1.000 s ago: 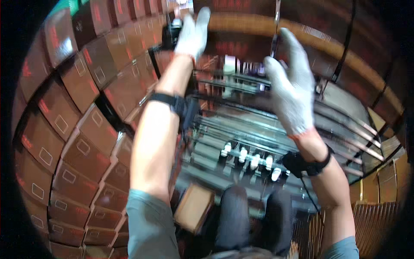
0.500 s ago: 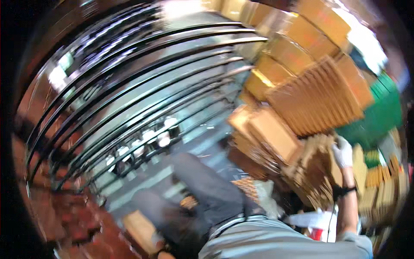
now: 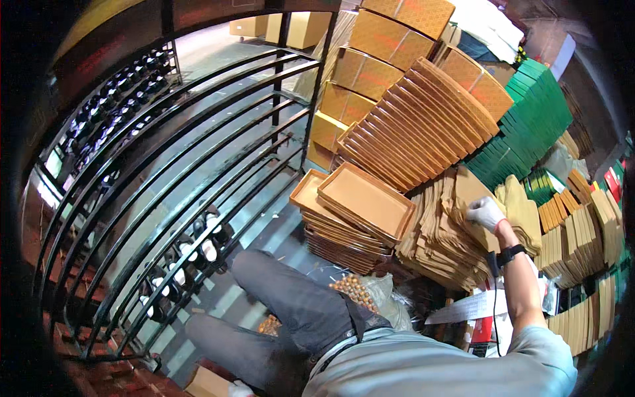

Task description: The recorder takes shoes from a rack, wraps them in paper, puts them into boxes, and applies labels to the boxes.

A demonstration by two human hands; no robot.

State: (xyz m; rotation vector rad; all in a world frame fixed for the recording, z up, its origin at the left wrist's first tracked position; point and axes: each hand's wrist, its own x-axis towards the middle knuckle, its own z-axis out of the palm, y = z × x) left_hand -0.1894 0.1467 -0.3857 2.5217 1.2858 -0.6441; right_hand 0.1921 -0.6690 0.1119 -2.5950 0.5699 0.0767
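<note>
In a white glove, my right hand [image 3: 485, 213] is at the right side of a tall stack of brown paper sheets [image 3: 440, 231]. Its fingers are curled in against the upper sheets; what is in them, if anything, is hidden. My left hand [image 3: 241, 389], also gloved, shows only in part at the bottom edge. It is closed at the side of a brown cardboard box [image 3: 208, 383], low beside my legs.
A black metal rack [image 3: 198, 159] fills the left, with shoes [image 3: 178, 264] behind its bars. Brown trays [image 3: 364, 202] are piled ahead, before brown box lids [image 3: 423, 122] and green ones [image 3: 522, 126]. Patterned cartons [image 3: 367, 76] stand behind. A beaded mat [image 3: 354, 291] lies beside my thigh.
The view has turned and sharpened. My right hand has shifted left and up in the picture, still by the brown sheets. My left hand and the cardboard box sit lower, nearly out of view.
</note>
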